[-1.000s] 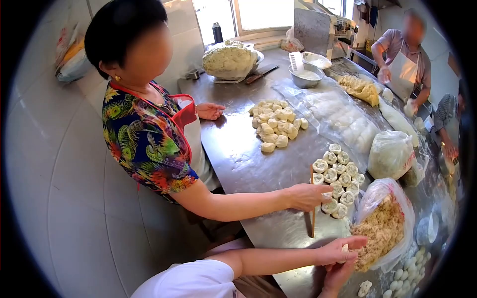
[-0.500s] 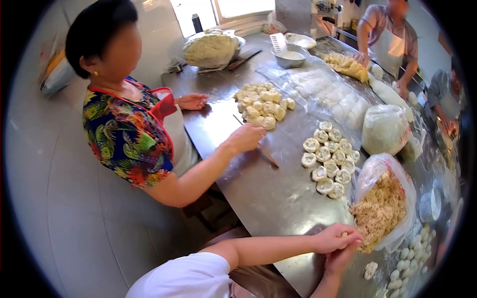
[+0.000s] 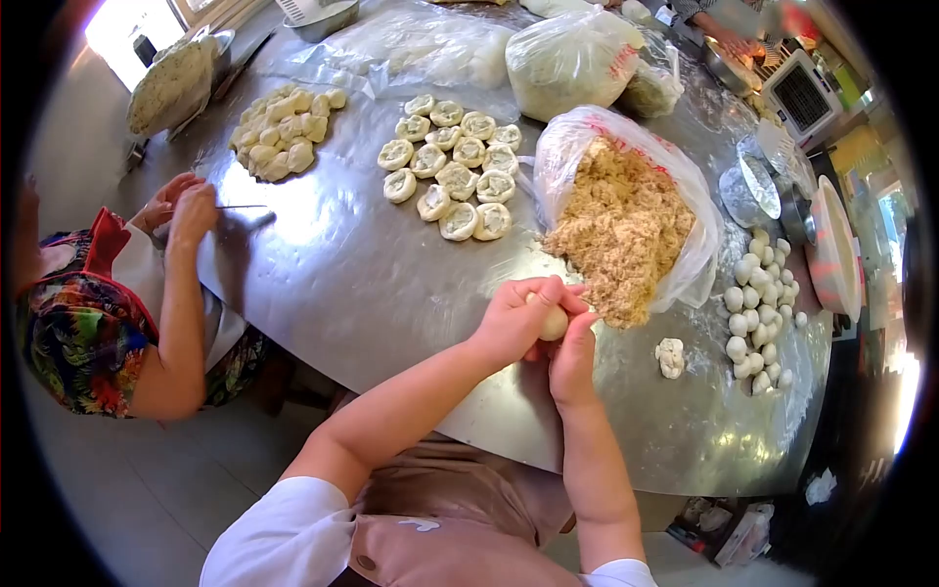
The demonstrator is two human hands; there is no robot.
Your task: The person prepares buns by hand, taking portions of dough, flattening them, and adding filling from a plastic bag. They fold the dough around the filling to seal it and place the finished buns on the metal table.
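Note:
Between my two hands is a smooth, pale dough ball, just in front of the brown crumbly filling in its open plastic bag. My left hand wraps round the ball from the left, fingers curled. My right hand presses against it from the right, thumb up. Right of my hands lies a small lumpy dough piece on the metal table. Several round filled dough pieces stand in a group beyond my left hand.
A co-worker at the left holds a thin stick near a pile of dough lumps. Several small white balls lie at the right, beside bowls. A tied bag stands behind the filling. Another person's hand shows at top right.
The view has swung right, so the table's contents appear further left. The dough ball now shows between my hands. The co-worker's hands have come together.

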